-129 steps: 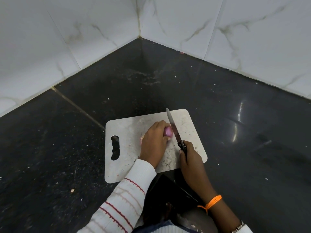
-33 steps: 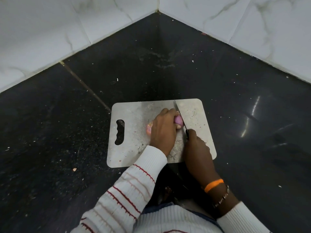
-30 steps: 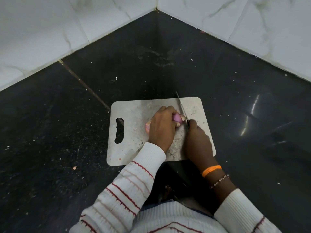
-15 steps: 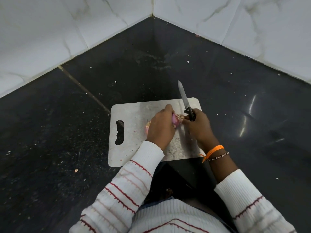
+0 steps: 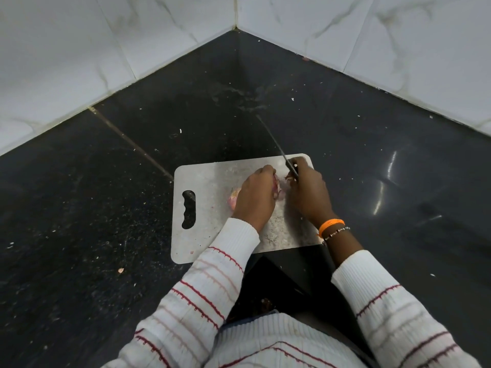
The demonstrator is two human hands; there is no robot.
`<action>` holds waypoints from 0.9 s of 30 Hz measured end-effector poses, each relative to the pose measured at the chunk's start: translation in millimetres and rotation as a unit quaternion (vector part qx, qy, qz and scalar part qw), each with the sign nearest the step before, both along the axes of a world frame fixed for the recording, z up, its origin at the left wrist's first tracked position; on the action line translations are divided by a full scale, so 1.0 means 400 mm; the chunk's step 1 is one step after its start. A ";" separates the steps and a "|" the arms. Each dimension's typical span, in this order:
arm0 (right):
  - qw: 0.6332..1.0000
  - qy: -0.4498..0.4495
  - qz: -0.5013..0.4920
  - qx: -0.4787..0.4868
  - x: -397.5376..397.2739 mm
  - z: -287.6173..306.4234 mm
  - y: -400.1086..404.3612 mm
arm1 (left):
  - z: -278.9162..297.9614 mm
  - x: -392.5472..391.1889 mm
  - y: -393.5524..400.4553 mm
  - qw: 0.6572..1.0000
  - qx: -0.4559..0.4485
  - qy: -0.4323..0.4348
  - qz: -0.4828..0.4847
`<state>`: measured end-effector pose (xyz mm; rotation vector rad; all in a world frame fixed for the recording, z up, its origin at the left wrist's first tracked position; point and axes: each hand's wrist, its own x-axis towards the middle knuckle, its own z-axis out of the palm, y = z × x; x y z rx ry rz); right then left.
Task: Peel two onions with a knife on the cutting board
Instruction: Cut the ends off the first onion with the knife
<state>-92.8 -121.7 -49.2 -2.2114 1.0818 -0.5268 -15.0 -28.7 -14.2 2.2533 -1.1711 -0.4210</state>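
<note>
A pale cutting board [image 5: 207, 181] with a handle slot lies on the black counter. My left hand [image 5: 253, 197] covers and holds a pink onion [image 5: 277, 188] on the board; a second pinkish onion piece [image 5: 233, 199] shows at the hand's left side. My right hand [image 5: 308, 192] grips the knife [image 5: 276, 147] by its dark handle, the thin blade pointing up and away past the board's far edge. Brownish skin [image 5: 288, 177] sits between the two hands, beside the right fingers.
The black stone counter [image 5: 106, 208] runs into a corner of white marble-look wall tiles [image 5: 79, 49]. Small crumbs and a bit of peel [image 5: 121, 270] lie on the counter left of the board. My striped white sleeves fill the foreground.
The knife has left the onion's end and swung up, blade now pointing away. My right hand has moved from cutting beside the onion to the skin at its end.
</note>
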 end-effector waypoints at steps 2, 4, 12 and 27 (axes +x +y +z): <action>0.999 -0.017 -0.034 0.016 0.006 0.010 -0.015 | -0.002 0.000 0.001 1.000 -0.001 -0.004 0.004; 0.997 -0.030 -0.052 0.038 0.008 0.025 -0.033 | -0.005 0.006 -0.001 1.000 0.003 -0.013 0.015; 0.996 -0.020 -0.039 0.077 -0.022 0.031 0.010 | -0.011 0.051 0.003 1.000 0.002 0.006 0.016; 0.964 -0.143 -0.074 0.212 -0.047 0.020 0.066 | -0.013 0.042 -0.021 0.999 -0.020 -0.029 -0.017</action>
